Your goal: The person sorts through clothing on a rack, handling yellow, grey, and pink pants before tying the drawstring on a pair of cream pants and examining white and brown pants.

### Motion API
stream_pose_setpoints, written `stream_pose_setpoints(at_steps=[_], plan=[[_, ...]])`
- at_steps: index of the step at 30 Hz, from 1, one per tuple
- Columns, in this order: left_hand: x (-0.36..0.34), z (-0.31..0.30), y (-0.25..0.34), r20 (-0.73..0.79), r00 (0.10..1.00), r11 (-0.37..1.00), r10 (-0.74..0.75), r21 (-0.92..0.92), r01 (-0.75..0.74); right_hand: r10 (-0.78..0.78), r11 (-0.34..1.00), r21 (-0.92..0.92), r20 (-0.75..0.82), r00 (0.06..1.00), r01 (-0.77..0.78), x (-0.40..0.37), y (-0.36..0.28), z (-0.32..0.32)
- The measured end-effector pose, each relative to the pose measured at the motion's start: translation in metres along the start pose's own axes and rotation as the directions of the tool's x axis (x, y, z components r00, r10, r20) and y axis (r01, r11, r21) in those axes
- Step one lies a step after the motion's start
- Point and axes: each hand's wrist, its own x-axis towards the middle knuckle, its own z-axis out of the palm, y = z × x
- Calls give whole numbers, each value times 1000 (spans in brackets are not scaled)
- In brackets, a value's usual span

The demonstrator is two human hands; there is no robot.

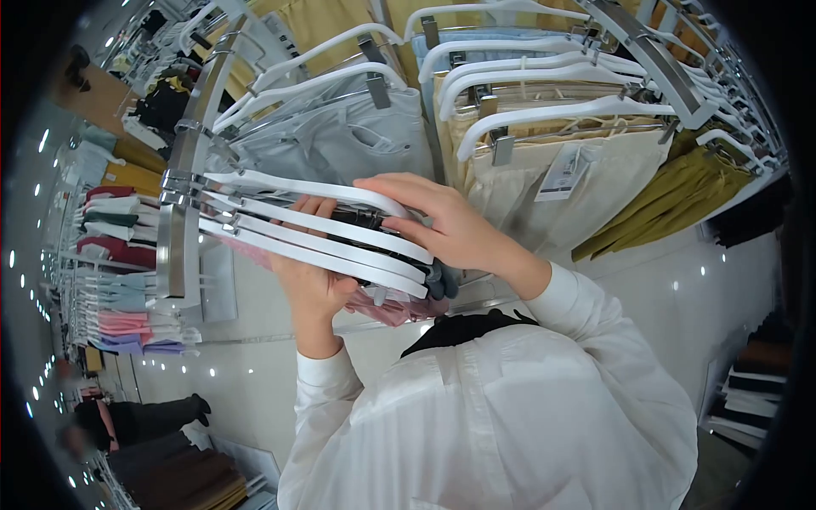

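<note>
A stack of about 4 white hangers [340, 228], light, stiff and likely slippery, sits mid-frame below the trouser rack [654, 59] at 12 o'clock, best held at the shoulders, left hand [314, 285] fingers curled beneath, right hand [450, 225] fingers clamped on top.

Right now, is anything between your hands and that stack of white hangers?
Nothing visible. The left hand grips the stack of white hangers from below, and the right hand clasps it from the top. Both touch it directly.
</note>
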Motion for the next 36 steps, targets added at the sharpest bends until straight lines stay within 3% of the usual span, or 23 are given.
stream_pose_setpoints(at_steps=[2,4,7,8,11,14,18,20,23,25,26,29,30,32,36], plan=[[-2,0,-3,34,999,995,15,98,-18,56,995,76,4,998,-56,0,2,-1],[1,-1,-1,47,998,994,41,95,-45,238,953,167,103,966,-252,2,3,-2],[-2,-6,-2,82,991,984,105,135,-115,257,961,78,98,961,-265,4,14,-2],[-6,-7,-2,105,983,973,149,161,-164,207,978,27,34,978,-208,5,20,0],[-14,-9,-3,55,984,964,170,199,-177,378,924,-19,-86,922,-381,13,23,-4],[-24,-7,-6,-42,985,968,168,194,-157,205,975,-27,-248,947,-219,17,41,0],[-35,-19,-6,-24,983,963,181,208,-172,198,966,-112,-274,941,-235,16,42,2],[-37,-23,-6,-31,981,963,191,199,-181,165,977,-71,-342,925,-201,20,49,6],[-34,-20,0,-165,956,958,244,196,-210,161,969,-113,-387,908,-220,26,58,8],[-30,-17,2,-155,967,972,203,152,-180,155,958,-155,-421,894,-240,32,68,11],[-26,-17,1,-129,973,976,189,131,-173,137,971,-127,-399,907,-203,33,74,12],[-20,2,-14,-139,967,974,215,101,-202,260,936,287,-174,950,-203,26,66,7],[-21,1,-13,-83,979,976,184,134,-172,444,699,631,-13,896,-337,17,47,3],[-14,4,-11,-96,980,976,174,152,-158,554,409,853,50,831,-324,-5,38,-2],[-2,34,-24,-218,960,974,177,179,-139,628,351,886,17,778,-302,-52,60,-4]])
